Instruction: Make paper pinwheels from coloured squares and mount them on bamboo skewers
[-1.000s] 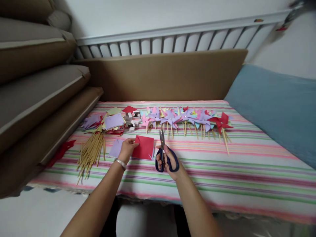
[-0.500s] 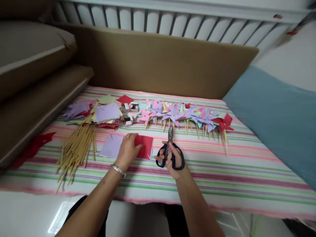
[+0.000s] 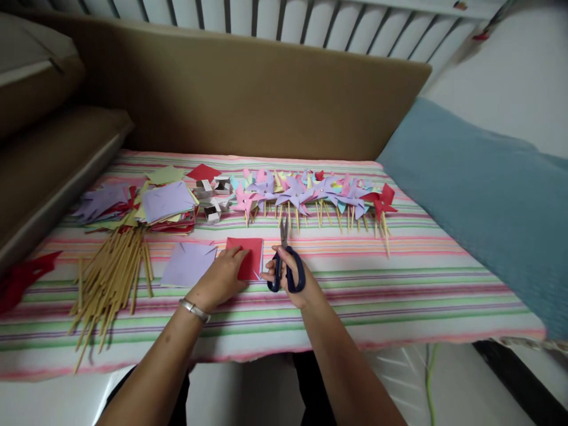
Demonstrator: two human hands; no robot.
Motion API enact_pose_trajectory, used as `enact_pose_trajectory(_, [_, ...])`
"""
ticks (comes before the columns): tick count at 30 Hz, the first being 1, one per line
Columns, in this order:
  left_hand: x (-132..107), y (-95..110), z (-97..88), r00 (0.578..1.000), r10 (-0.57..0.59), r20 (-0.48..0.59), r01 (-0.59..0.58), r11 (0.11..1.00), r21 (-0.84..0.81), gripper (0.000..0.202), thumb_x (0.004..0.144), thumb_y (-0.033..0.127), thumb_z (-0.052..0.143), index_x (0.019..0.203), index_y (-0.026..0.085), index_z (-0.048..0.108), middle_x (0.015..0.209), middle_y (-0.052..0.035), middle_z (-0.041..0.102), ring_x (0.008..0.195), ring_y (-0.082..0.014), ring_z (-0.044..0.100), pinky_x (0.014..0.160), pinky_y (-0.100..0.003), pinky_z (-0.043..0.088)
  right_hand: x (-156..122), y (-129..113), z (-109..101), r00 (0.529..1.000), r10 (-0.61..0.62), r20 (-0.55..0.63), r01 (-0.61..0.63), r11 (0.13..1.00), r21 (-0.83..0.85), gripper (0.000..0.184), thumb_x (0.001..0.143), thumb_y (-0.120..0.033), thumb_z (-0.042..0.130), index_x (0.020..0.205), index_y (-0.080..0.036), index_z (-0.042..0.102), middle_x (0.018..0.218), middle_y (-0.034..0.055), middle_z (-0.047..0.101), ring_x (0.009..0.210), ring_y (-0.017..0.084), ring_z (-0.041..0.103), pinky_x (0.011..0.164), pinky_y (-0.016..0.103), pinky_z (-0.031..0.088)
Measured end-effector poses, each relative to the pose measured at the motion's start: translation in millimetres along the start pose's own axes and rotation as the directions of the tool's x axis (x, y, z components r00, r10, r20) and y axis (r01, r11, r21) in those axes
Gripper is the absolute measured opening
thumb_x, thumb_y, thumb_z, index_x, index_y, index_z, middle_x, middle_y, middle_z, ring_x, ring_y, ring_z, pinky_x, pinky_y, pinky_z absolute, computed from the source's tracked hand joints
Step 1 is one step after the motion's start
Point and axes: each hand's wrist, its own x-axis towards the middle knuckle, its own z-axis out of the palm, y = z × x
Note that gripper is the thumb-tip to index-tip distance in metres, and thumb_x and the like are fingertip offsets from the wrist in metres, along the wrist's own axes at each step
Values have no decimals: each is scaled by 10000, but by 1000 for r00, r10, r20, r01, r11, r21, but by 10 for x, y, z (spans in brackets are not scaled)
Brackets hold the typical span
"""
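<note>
A square red sheet of paper (image 3: pixel 251 260) lies flat on the striped cloth in front of me. My left hand (image 3: pixel 227 271) rests over its left edge, thumb and fingers apart and touching it. Scissors with dark blue handles (image 3: pixel 296 271) are held upright in my right hand (image 3: pixel 306 290), just right of the red sheet. Their blades point away from me and look nearly closed. A purple sheet with cuts at its corners (image 3: pixel 189 264) lies left of my left hand.
Finished paper pinwheels (image 3: pixel 297 192) on sticks lie in a row farther back. At left are a bundle of wooden sticks (image 3: pixel 110 278), a stack of coloured paper (image 3: pixel 166 201) and small open boxes (image 3: pixel 213 207). A cardboard panel (image 3: pixel 266 106) stands behind.
My left hand has settled lower onto the red sheet. More of the purple sheet shows, with a gap between it and the red one. The view has shifted; the scissors stay in my right hand.
</note>
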Motion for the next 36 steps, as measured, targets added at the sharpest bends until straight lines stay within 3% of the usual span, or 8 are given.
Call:
enact_pose_trajectory(9, [-28,-4,-17,995,76,-59,-76,997,-6,621,646,84,548,1263,124,486,1292,-165,520,1187,-285,469,1008,-430,354,28,20,9,1000,-9,4,10,1000,-18,366,659,-422,732,888,-201,550,556,-19,621,515,114,583,517,226,494])
enact_pose_trajectory(20, [5,-199,-106,999,32,-28,-37,977,-209,493,731,275,598,1210,166,560,1170,-110,628,1057,-243,567,930,-373,420,44,34,-7,1000,-11,-17,11,999,-33,361,665,-428,725,883,-194,558,553,-18,621,534,120,592,558,256,536])
enact_pose_trajectory(24, [3,-160,-64,997,35,-62,-43,989,-144,448,702,126,529,1142,158,609,1129,-108,651,1028,-237,585,918,-365,431,32,13,9,1000,-19,-13,19,999,-41,366,665,-430,727,887,-191,560,561,-20,619,516,118,585,571,283,551])
enact_pose_trajectory(28, [-2,-121,5,983,56,-176,-62,998,-26,434,663,23,483,1026,174,667,1145,-102,645,1054,-239,571,950,-374,415,-30,-31,34,1000,-27,0,27,998,-54,367,679,-433,718,911,-194,564,574,-22,616,515,116,578,567,301,560])
enact_pose_trajectory(30, [-3,-127,-9,955,43,-294,-50,999,-18,357,710,33,468,940,194,689,1129,-86,653,1052,-229,568,949,-384,418,-75,-56,45,999,-43,29,45,997,-67,369,689,-438,707,935,-200,568,583,-25,614,500,114,566,532,296,557])
enact_pose_trajectory(32, [-9,-127,-56,895,38,-444,-55,998,-25,317,758,57,459,907,213,691,1178,-69,628,1124,-224,521,972,-408,398,-111,-79,53,995,-100,31,102,993,-65,385,687,-425,711,971,-210,564,607,-27,622,496,109,561,504,278,549])
enact_pose_trajectory(34, [-26,-101,-106,826,50,-562,-82,996,-32,302,794,82,456,911,236,687,1256,-50,578,1217,-219,443,1001,-436,365,-126,-98,58,984,-177,-19,176,984,-38,418,670,-385,734,1005,-223,543,659,-23,645,528,107,584,520,258,543])
enact_pose_trajectory(36, [-52,-42,-132,788,69,-611,-114,993,-36,286,819,111,461,911,262,686,1300,-32,543,1264,-217,392,1014,-455,344,-118,-109,62,972,-221,-80,222,975,-5,461,650,-348,757,1024,-237,511,721,-13,668,585,118,624,551,249,539])
